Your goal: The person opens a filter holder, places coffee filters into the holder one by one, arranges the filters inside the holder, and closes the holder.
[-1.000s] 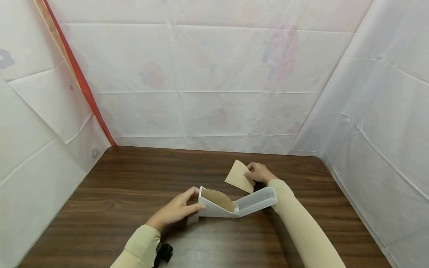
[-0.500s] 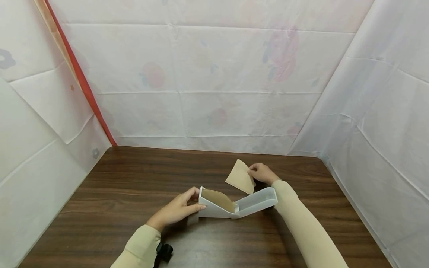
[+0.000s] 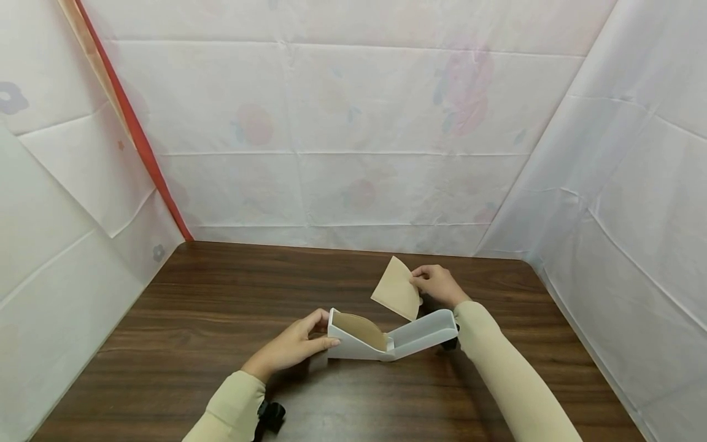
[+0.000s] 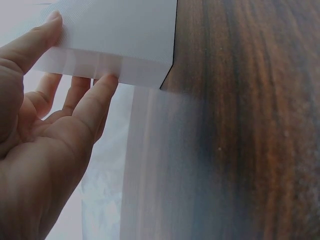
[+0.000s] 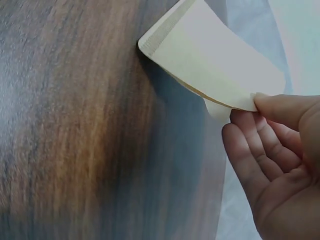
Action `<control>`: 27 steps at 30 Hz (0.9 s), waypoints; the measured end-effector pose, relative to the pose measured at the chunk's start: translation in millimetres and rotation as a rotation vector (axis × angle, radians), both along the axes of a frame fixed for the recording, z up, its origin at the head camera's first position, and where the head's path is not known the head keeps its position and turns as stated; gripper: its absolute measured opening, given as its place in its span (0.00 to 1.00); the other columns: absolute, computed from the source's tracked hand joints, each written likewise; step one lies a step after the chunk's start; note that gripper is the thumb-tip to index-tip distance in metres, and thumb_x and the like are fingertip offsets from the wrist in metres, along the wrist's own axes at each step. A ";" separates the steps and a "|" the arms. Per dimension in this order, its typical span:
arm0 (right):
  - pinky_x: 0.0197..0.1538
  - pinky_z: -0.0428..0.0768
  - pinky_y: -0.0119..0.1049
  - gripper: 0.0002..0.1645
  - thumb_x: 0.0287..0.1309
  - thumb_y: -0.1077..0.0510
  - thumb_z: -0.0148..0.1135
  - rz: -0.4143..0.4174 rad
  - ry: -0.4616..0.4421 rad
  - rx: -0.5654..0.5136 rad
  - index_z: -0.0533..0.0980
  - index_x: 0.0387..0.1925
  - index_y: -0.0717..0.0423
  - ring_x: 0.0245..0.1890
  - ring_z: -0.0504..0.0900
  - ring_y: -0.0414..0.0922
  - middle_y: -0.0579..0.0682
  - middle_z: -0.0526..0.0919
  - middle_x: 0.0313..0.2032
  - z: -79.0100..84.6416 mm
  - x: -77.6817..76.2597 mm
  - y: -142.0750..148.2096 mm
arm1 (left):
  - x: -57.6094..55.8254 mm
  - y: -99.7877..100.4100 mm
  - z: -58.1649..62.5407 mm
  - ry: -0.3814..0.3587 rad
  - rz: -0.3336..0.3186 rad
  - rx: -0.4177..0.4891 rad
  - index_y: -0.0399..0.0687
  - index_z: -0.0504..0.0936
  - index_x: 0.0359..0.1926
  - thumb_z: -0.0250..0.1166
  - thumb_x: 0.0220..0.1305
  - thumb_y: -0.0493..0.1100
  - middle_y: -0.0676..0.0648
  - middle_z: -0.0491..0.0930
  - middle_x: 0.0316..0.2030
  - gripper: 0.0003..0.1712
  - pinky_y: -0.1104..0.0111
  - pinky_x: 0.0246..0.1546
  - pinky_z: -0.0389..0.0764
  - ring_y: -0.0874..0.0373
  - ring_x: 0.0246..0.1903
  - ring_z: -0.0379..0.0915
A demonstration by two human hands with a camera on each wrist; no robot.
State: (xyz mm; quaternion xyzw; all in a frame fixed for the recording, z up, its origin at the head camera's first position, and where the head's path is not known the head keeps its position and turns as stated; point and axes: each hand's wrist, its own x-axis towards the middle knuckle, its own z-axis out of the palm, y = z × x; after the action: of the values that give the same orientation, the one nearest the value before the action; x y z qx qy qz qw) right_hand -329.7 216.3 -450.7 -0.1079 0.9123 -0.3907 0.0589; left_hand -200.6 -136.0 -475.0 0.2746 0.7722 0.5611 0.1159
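Observation:
A white plastic box (image 3: pixel 356 352) with its hinged lid (image 3: pixel 424 331) swung back to the right stands on the table in the head view. Tan paper coffee filters (image 3: pixel 359 329) sit upright inside it. My left hand (image 3: pixel 295 341) grips the box's left end, thumb on the near side and fingers behind; the left wrist view shows fingertips (image 4: pixel 107 82) against its end wall. Behind the lid, my right hand (image 3: pixel 436 283) pinches a tan coffee filter (image 3: pixel 396 290) by its curved edge. In the right wrist view, the filter's crimped seam (image 5: pixel 167 27) faces away from the hand.
The dark wood-grain table (image 3: pixel 232 288) runs back to a pale printed sheet (image 3: pixel 342 141) hung as a wall. More sheeting (image 3: pixel 624 202) closes the right side. A black wrist device (image 3: pixel 270 416) shows below the left sleeve.
My right hand has shifted slightly right and back, and the filter's top corner has risen a little with it. The left hand and the box stay where they were.

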 end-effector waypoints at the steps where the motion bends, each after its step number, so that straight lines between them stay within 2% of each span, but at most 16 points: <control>1: 0.39 0.83 0.39 0.11 0.68 0.59 0.64 -0.005 0.008 -0.005 0.82 0.44 0.64 0.32 0.84 0.45 0.52 0.86 0.35 1.8 0.8 -0.1 | 0.1 0.0 0.1 0.000 -0.001 0.000 0.47 0.74 0.53 0.67 0.69 0.45 0.50 0.82 0.48 0.17 0.66 0.48 0.79 0.52 0.51 0.77; 15: 0.42 0.82 0.43 0.09 0.66 0.56 0.67 0.014 0.092 -0.002 0.81 0.42 0.58 0.30 0.86 0.45 0.48 0.86 0.31 16.1 10.5 5.4 | 0.3 0.4 0.2 -0.012 0.001 0.002 0.47 0.73 0.53 0.67 0.69 0.45 0.49 0.82 0.49 0.17 0.66 0.49 0.78 0.52 0.52 0.77; 22: 0.41 0.82 0.42 0.08 0.67 0.54 0.66 0.043 0.097 -0.023 0.82 0.42 0.55 0.36 0.86 0.54 0.48 0.86 0.33 30.7 20.4 4.6 | 0.4 0.6 0.6 -0.007 0.002 -0.004 0.47 0.73 0.53 0.67 0.69 0.45 0.49 0.82 0.49 0.16 0.66 0.48 0.78 0.52 0.52 0.77; 27: 0.39 0.83 0.44 0.08 0.67 0.54 0.66 0.076 0.120 -0.053 0.83 0.42 0.54 0.38 0.85 0.57 0.48 0.85 0.33 40.7 25.9 2.7 | 0.4 0.4 1.0 -0.004 0.003 -0.007 0.47 0.74 0.53 0.67 0.69 0.45 0.50 0.82 0.48 0.17 0.66 0.48 0.78 0.52 0.51 0.77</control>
State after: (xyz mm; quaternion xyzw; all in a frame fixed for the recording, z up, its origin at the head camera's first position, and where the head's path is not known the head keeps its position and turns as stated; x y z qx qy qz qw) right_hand -303.7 219.0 -410.0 -0.1672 0.8987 -0.4051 0.0159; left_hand -200.3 -135.5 -474.0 0.2720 0.7743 0.5592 0.1174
